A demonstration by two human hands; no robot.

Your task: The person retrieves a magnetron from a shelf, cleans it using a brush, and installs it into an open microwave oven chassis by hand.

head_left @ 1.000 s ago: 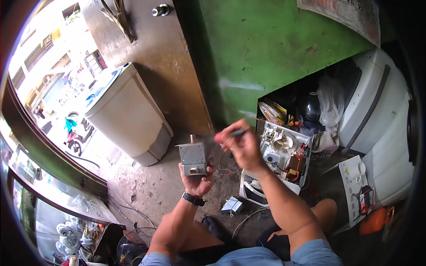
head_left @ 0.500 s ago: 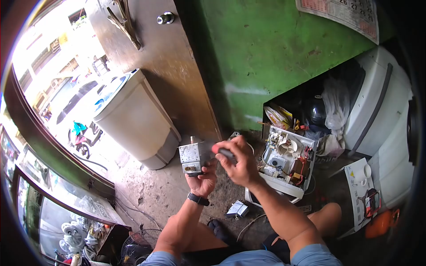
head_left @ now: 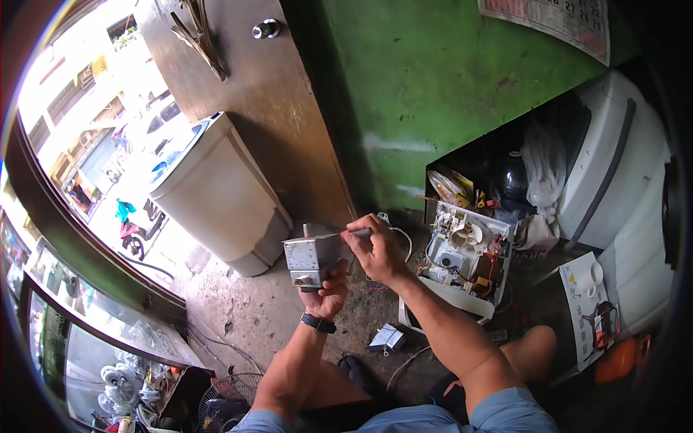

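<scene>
Observed: the right hand (head_left: pixel 379 254) has come in from its earlier, higher position, bringing the hand tool (head_left: pixel 359 233) close to the upper right side of the metal box (head_left: pixel 301 261). The box has been turned, exposing more of its side face. Left hand (head_left: pixel 327 297) fingertips formerly visible at the box's left side are now out of view. The pale cord (head_left: pixel 409 247), earlier largely hidden behind the right hand, is now exposed.

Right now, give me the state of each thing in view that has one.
Metal unit, upright in left hand
Tool, gripped in right hand
White appliance, opened, wiring exposed
Second metal part, lying on floor
Tall white machine, standing upright
Wooden door, open
</scene>
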